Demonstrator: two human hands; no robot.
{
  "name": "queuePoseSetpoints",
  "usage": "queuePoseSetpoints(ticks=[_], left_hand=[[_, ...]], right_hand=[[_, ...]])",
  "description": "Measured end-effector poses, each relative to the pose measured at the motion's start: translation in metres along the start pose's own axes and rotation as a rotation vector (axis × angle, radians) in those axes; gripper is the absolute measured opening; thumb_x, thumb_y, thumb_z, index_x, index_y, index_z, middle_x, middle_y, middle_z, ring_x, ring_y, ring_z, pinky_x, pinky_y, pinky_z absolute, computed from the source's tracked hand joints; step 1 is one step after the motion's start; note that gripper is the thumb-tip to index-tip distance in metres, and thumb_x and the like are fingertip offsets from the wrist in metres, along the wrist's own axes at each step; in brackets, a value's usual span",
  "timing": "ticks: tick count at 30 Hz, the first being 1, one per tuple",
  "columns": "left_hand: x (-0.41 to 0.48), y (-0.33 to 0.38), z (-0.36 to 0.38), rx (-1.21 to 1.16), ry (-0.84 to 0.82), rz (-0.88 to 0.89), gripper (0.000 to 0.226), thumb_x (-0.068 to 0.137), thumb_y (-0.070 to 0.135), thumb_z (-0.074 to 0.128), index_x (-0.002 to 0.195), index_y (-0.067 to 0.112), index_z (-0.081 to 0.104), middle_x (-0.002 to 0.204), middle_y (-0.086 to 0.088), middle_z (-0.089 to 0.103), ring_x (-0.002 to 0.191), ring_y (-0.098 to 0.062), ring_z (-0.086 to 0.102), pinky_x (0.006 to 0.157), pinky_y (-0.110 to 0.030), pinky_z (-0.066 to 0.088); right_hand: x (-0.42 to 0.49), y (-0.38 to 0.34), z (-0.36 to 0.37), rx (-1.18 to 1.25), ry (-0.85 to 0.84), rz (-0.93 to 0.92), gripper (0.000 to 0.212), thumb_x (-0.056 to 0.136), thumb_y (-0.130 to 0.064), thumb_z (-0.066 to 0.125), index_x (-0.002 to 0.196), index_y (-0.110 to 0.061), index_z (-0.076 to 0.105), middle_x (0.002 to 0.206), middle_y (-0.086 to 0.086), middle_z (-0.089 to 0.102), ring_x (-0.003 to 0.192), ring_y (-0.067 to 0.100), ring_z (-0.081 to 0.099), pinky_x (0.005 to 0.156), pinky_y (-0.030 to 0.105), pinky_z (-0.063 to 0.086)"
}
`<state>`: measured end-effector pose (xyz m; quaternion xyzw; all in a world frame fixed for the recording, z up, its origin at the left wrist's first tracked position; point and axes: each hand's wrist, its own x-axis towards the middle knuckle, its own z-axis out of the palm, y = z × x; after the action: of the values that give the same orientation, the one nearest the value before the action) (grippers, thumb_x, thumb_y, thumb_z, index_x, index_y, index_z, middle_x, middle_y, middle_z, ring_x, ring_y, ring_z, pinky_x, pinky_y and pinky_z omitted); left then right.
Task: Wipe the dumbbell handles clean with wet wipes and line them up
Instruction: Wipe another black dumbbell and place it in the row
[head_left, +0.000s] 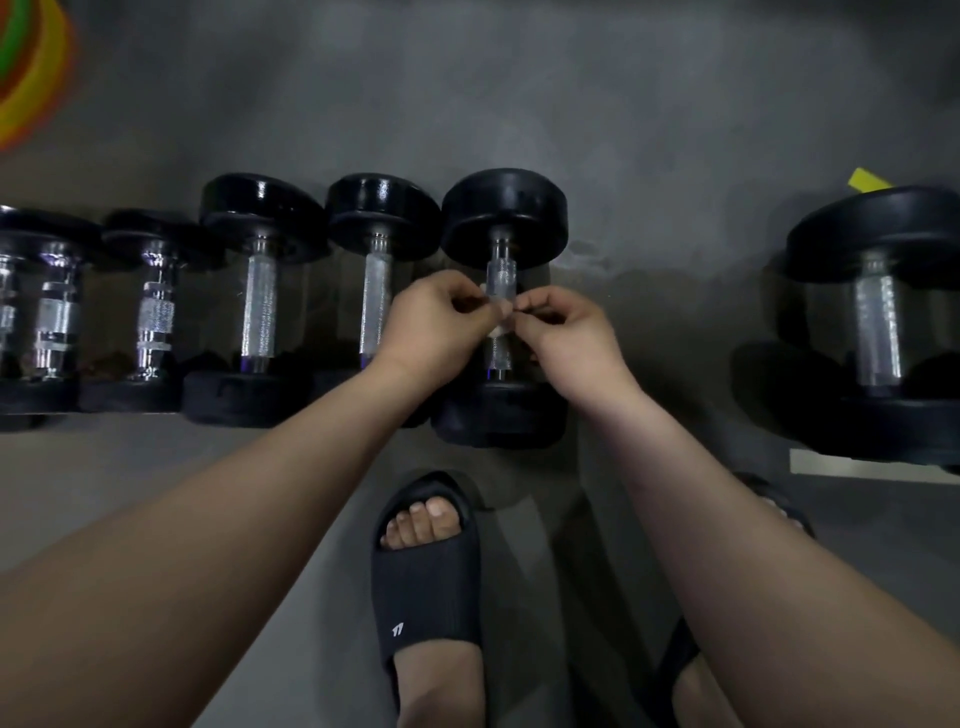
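Pinching wet wipe (497, 330) between left hand (441, 325) and right hand (566, 332), masking dumbbell handle (501, 271); at least four lined-up dumbbells (260, 306) left, lone dumbbell (878, 322) right, two black slides (426, 587) nearer.

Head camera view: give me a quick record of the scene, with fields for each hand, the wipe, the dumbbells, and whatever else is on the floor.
left hand: pinches the wipe from the left
right hand: pinches the wipe from the right
wipe: small, whitish, held over the handle; contact unclear
current dumbbell: right end of the row, under both hands
row dumbbells: four more, side by side to its left
lone dumbbell: larger, apart on the right
floor: grey
other: black sandal, coloured rings top left
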<state>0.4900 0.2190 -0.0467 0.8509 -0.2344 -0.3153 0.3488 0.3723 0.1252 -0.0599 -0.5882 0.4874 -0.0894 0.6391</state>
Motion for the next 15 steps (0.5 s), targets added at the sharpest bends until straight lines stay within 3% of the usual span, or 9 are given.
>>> queuePoseSetpoints(ticks=[5, 8, 11, 13, 15], left_hand=[[0.007, -0.002, 0.015, -0.106, 0.063, -0.080, 0.020, 0.079, 0.033, 0.083, 0.078, 0.021, 0.067, 0.075, 0.007, 0.070, 0.070, -0.003, 0.064, 0.066, -0.018, 0.049], [0.016, 0.004, 0.022, -0.257, 0.144, -0.177, 0.021, 0.078, 0.034, 0.083, 0.076, 0.019, 0.068, 0.072, 0.004, 0.071, 0.068, -0.013, 0.068, 0.070, -0.031, 0.058], [0.031, 0.018, 0.024, -0.432, 0.194, -0.281, 0.022, 0.078, 0.029, 0.084, 0.071, 0.019, 0.066, 0.067, 0.001, 0.070, 0.062, -0.016, 0.065, 0.069, -0.039, 0.060], [0.030, 0.023, 0.026, -0.403, 0.191, -0.262, 0.019, 0.079, 0.029, 0.083, 0.076, 0.017, 0.068, 0.074, -0.001, 0.073, 0.070, -0.017, 0.070, 0.075, -0.040, 0.061], [0.018, 0.020, 0.027, -0.303, 0.161, -0.203, 0.017, 0.082, 0.030, 0.081, 0.087, 0.016, 0.072, 0.082, 0.003, 0.074, 0.080, -0.011, 0.071, 0.079, -0.031, 0.059]], right_hand=[[-0.017, 0.018, 0.004, -0.049, 0.144, 0.042, 0.014, 0.093, -0.013, 0.061, 0.087, -0.020, 0.072, 0.083, -0.004, 0.073, 0.078, 0.010, 0.067, 0.077, 0.026, 0.054], [-0.023, 0.021, 0.013, -0.026, 0.295, 0.069, 0.015, 0.089, -0.018, 0.058, 0.081, -0.014, 0.070, 0.076, 0.001, 0.071, 0.079, 0.021, 0.066, 0.075, 0.034, 0.052], [-0.022, 0.019, 0.015, -0.048, 0.340, 0.064, 0.018, 0.087, -0.021, 0.057, 0.076, -0.009, 0.065, 0.072, 0.006, 0.067, 0.078, 0.030, 0.062, 0.068, 0.036, 0.049], [-0.023, 0.020, 0.014, -0.072, 0.334, 0.060, 0.019, 0.086, -0.021, 0.055, 0.073, -0.010, 0.063, 0.069, 0.005, 0.065, 0.076, 0.030, 0.059, 0.066, 0.035, 0.045], [-0.025, 0.021, 0.014, -0.087, 0.324, 0.049, 0.020, 0.086, -0.021, 0.055, 0.069, -0.012, 0.059, 0.066, 0.002, 0.062, 0.071, 0.027, 0.058, 0.065, 0.037, 0.044]])
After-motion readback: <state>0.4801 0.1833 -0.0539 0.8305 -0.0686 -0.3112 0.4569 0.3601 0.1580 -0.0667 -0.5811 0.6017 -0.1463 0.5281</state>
